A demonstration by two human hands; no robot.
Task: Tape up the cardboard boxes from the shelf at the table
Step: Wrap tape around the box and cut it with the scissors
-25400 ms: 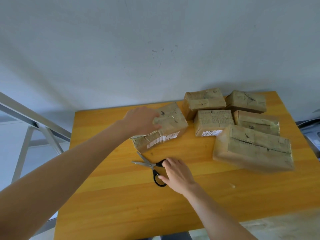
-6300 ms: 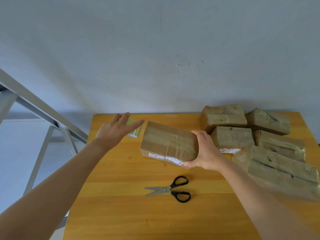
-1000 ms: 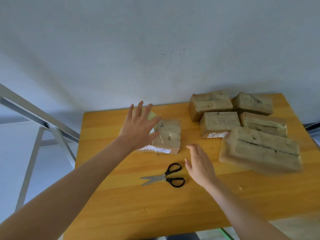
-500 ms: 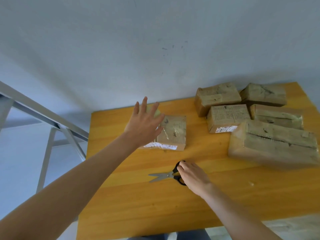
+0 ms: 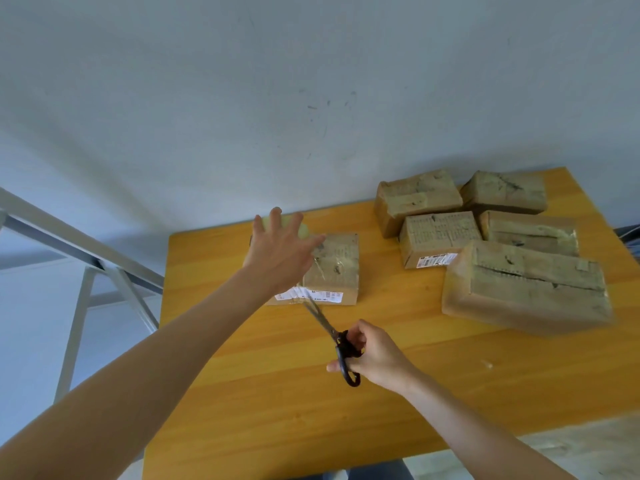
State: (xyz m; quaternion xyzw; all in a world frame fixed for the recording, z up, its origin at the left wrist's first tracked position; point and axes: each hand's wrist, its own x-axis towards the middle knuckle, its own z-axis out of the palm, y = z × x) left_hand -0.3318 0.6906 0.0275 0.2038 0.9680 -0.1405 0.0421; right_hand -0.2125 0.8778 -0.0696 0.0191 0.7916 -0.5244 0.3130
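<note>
A taped cardboard box (image 5: 334, 268) with a white label lies on the orange table (image 5: 277, 393), left of centre. My left hand (image 5: 280, 251) hovers over its left part with fingers spread; a pale yellowish tape roll (image 5: 301, 228) shows behind the fingers. My right hand (image 5: 375, 355) grips the black handles of the scissors (image 5: 332, 336), lifted off the table. The blades point up-left toward the box's label. I cannot tell whether my left hand touches the tape roll.
Several taped cardboard boxes are grouped at the table's right: a large one (image 5: 526, 289) in front, smaller ones (image 5: 438, 237) behind it. A grey metal shelf frame (image 5: 79, 251) stands to the left. A pale wall rises behind the table.
My right hand has picked the scissors up from the table and turned the blades toward the box. My left hand stays spread over the box's left part.
</note>
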